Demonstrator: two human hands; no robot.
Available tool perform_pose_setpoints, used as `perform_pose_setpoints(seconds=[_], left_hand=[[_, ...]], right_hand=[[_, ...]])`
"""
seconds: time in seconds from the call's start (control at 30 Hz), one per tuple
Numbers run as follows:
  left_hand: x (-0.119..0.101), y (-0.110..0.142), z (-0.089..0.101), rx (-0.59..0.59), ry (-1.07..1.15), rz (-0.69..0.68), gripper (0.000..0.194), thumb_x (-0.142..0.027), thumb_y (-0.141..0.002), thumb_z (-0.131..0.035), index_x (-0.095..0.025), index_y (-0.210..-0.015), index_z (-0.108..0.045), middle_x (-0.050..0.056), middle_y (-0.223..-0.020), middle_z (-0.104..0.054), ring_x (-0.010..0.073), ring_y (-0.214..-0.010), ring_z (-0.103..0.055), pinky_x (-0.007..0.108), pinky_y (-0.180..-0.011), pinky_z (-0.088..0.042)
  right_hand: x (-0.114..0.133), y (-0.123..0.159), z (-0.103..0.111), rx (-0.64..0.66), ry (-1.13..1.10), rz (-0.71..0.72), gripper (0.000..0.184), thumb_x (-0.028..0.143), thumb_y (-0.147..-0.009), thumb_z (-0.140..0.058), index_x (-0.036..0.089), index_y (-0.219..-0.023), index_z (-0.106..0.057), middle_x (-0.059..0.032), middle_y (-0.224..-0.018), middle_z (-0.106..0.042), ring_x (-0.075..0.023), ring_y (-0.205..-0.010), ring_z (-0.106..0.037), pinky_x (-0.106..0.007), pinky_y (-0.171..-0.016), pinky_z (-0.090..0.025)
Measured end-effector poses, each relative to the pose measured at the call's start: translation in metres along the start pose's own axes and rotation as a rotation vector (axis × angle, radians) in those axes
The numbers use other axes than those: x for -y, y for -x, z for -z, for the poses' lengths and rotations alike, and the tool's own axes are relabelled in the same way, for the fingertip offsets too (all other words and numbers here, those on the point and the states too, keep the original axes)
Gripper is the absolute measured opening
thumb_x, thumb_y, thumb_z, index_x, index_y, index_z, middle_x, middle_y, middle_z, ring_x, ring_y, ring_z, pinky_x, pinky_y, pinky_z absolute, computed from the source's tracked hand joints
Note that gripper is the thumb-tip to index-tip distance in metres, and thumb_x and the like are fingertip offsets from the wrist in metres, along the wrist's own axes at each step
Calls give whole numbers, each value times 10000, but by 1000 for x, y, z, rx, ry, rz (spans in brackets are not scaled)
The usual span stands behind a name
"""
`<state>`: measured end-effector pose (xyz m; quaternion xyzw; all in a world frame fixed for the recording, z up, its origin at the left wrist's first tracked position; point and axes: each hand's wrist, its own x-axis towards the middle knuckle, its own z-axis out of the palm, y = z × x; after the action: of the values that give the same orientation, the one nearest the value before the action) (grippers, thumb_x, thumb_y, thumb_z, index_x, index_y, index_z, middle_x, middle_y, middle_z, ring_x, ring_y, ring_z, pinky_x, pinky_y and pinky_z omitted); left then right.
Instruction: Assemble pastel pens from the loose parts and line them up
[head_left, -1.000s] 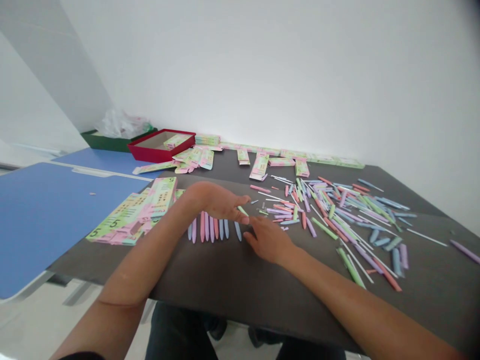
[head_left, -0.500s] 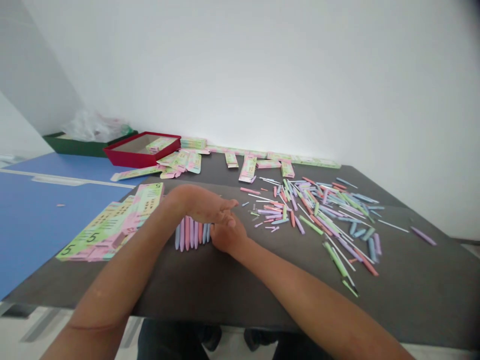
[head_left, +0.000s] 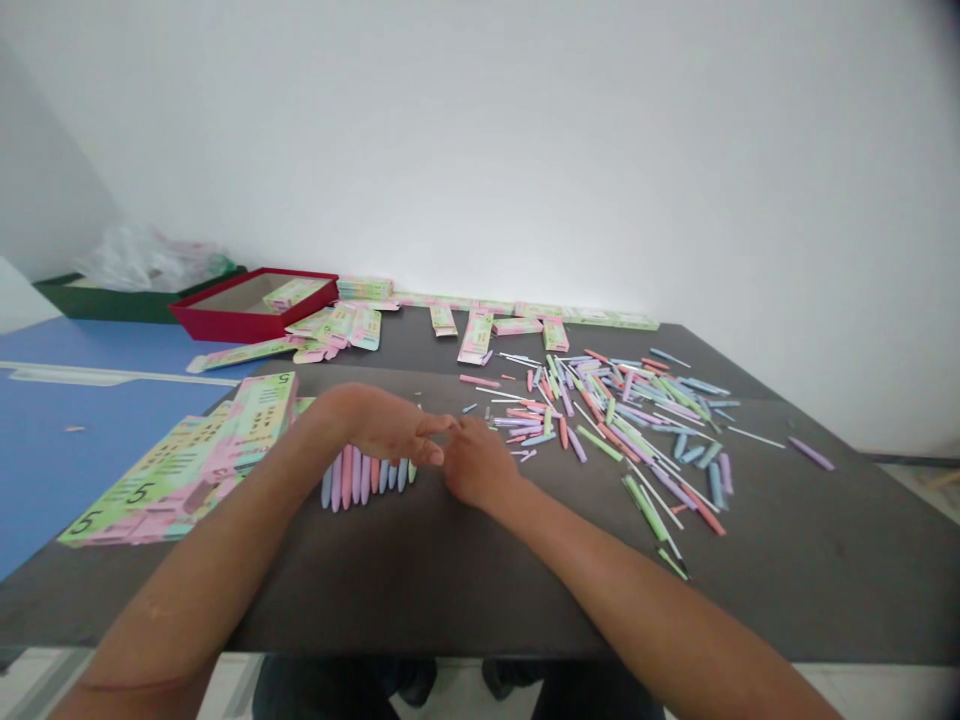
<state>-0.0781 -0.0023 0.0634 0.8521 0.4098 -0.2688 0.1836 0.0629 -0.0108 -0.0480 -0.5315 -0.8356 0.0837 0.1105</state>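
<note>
Both my hands meet over the dark table, just right of a row of pastel pen barrels (head_left: 356,478). My left hand (head_left: 386,428) reaches over the far end of the row, its thumb and fingers bent towards the other hand and touching it or nearly so. Curled fingers close my right hand (head_left: 480,460), with its back towards me. Whatever lies between the fingertips is hidden or too small to make out. The barrels lie side by side in purple, pink, blue and green, with their far ends partly covered by my left hand.
Loose pen parts and thin white refills (head_left: 660,490) spread over the right side. Flat printed boxes (head_left: 202,455) overlap at the left. Further back are a red tray (head_left: 232,325), a green tray (head_left: 112,305) with a plastic bag, and more small cartons (head_left: 476,335) along the wall.
The view has shifted slightly, so the table's contents sit further left. My right hand has drawn away from the row's right end, where a green barrel now shows.
</note>
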Motion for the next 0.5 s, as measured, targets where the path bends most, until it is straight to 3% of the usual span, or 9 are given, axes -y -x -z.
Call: perform_pose_setpoints(seconds=[0.17,0.27,0.37,0.5], left_hand=[[-6,-4,2,61,5,30,655,-425,-918,-361,-141,-1471,-156,182,-1323,-510,260,-1098,-556,285,-831,-409],[-11,-10,1,100,42,27,646,-382,-905,-388,-158,-1471,-169,150,-1248,-587,249,-1063,-581,268,-799,-420],[-16,-14,1,121,40,59,655,-326,-884,-418,-158,-1469,-176,153,-1256,-579,249,-1054,-587,261,-776,-432],[-21,-14,1,127,57,64,620,-301,-901,-385,-158,-1468,-178,147,-1282,-560,235,-1061,-585,250,-768,-438]], right_hand=[[-108,25,59,54,230,-296,252,281,-888,-395,165,-960,-608,-156,-922,-648,-263,-851,-608,-363,-697,-422],[-163,43,69,120,330,-415,225,286,-848,-463,136,-904,-620,-170,-938,-647,-274,-877,-608,-347,-698,-418],[-188,56,57,169,372,-336,234,291,-838,-480,135,-964,-599,-165,-1032,-630,-266,-957,-588,-334,-754,-411],[-193,56,43,124,363,-337,215,253,-835,-456,127,-941,-594,-171,-1006,-638,-269,-957,-585,-328,-755,-399]])
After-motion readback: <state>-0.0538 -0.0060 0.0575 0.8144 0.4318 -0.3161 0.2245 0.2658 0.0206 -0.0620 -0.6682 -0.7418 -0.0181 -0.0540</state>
